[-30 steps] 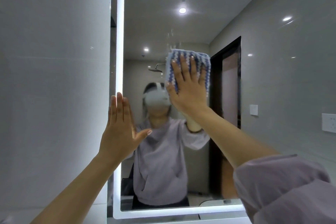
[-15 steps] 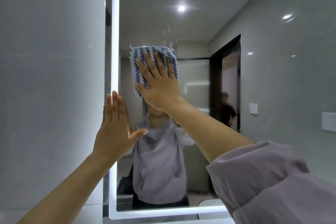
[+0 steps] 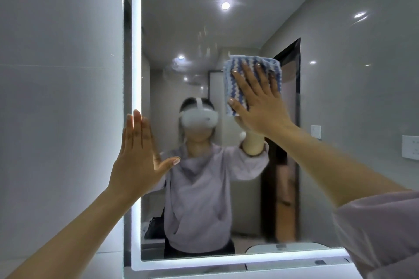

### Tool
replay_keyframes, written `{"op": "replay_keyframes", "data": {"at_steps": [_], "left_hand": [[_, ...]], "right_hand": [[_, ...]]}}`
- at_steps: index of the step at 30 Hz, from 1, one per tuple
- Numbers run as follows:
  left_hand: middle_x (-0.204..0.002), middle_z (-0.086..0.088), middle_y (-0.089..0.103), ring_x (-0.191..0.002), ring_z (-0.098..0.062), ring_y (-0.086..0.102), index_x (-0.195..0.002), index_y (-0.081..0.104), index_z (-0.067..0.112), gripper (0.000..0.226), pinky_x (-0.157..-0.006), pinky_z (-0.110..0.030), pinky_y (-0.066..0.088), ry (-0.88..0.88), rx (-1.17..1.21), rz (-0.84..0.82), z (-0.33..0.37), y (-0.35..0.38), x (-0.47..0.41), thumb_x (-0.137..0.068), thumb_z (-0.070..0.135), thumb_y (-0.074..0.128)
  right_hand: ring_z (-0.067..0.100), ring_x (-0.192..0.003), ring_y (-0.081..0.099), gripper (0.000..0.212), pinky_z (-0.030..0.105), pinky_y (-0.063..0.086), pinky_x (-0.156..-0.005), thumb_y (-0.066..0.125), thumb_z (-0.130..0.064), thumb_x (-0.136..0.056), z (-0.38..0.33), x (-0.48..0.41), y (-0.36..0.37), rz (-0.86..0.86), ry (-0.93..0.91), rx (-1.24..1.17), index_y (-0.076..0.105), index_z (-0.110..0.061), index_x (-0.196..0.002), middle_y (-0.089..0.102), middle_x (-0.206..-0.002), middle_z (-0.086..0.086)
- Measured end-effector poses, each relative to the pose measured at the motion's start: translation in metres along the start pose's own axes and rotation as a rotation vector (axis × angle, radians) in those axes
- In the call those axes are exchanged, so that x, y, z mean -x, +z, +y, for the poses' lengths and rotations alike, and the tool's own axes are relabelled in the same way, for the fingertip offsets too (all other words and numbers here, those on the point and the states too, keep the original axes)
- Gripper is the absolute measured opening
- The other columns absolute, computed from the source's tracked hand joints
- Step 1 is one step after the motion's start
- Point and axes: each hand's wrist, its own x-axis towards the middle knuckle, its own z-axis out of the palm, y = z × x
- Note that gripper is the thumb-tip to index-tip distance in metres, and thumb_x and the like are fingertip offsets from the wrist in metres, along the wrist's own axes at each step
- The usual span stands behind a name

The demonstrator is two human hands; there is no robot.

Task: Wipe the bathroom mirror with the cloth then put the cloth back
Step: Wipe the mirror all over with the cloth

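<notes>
The mirror (image 3: 340, 102) hangs beside a wall (image 3: 56, 97) that runs along its left edge. The cloth (image 3: 233, 79) lies flat against the glass in the mirror's upper half, about midway between its left and right edges. The right hand (image 3: 260, 108) lies spread over the cloth, pressing it to the glass. The left hand (image 3: 136, 161) stands flat across the mirror's left edge, below and left of the cloth, well apart from it.
</notes>
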Motion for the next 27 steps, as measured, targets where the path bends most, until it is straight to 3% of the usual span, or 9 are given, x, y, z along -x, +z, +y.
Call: {"op": "replay_keyframes", "data": {"at_steps": [7, 11, 17, 23, 27], "left_hand": [[-0.155, -0.015, -0.023, -0.144, -0.026, -0.022, -0.146, -0.012, -0.001, 0.115, -0.118, -0.037, -0.005, -0.01, -0.01, -0.01, 0.0, 0.0, -0.001, -0.072, 0.082, 0.017], [-0.155, -0.014, -0.024, -0.144, -0.027, -0.022, -0.146, -0.014, -0.001, 0.115, -0.118, -0.036, -0.006, -0.005, -0.001, -0.006, 0.0, -0.001, 0.0, -0.072, 0.081, 0.017], [-0.152, -0.013, -0.031, -0.142, -0.026, -0.028, -0.145, -0.018, 0.0, 0.116, -0.116, -0.033, -0.012, -0.013, 0.007, -0.019, 0.001, -0.002, -0.001, -0.069, 0.083, 0.012], [-0.153, -0.013, -0.03, -0.142, -0.026, -0.027, -0.145, -0.018, 0.0, 0.113, -0.117, -0.034, -0.011, -0.007, 0.028, -0.005, 0.001, -0.001, -0.001, -0.075, 0.083, 0.018], [-0.154, -0.013, -0.028, -0.143, -0.026, -0.025, -0.145, -0.018, 0.001, 0.115, -0.119, -0.036, -0.007, -0.016, 0.036, 0.001, 0.0, 0.0, 0.0, -0.075, 0.083, 0.021]], "right_hand": [[0.017, -0.147, -0.021, 0.074, 0.036, -0.019, -0.117, 0.005, -0.068, -0.092, 0.058, 0.028, 0.006, -0.011, 0.178, -0.036, -0.012, -0.029, -0.153, -0.015, -0.162, -0.002], [0.014, -0.146, -0.022, 0.074, 0.028, -0.026, -0.113, 0.01, -0.069, -0.091, 0.069, 0.04, 0.007, 0.014, 0.322, -0.104, -0.011, -0.032, -0.152, -0.015, -0.162, -0.006], [0.023, -0.149, -0.01, 0.071, 0.042, -0.012, -0.118, 0.012, -0.061, -0.093, 0.05, 0.035, 0.012, 0.092, 0.446, -0.114, -0.001, -0.028, -0.155, -0.006, -0.163, 0.0], [0.026, -0.149, -0.01, 0.071, 0.041, -0.016, -0.115, 0.006, -0.059, -0.094, 0.03, 0.025, 0.011, 0.116, 0.522, -0.108, -0.004, -0.023, -0.154, -0.006, -0.163, 0.004], [0.027, -0.148, -0.014, 0.071, 0.037, -0.025, -0.112, 0.006, -0.059, -0.094, 0.013, 0.008, 0.007, 0.124, 0.458, -0.132, -0.007, -0.023, -0.154, -0.011, -0.162, 0.005]]}}
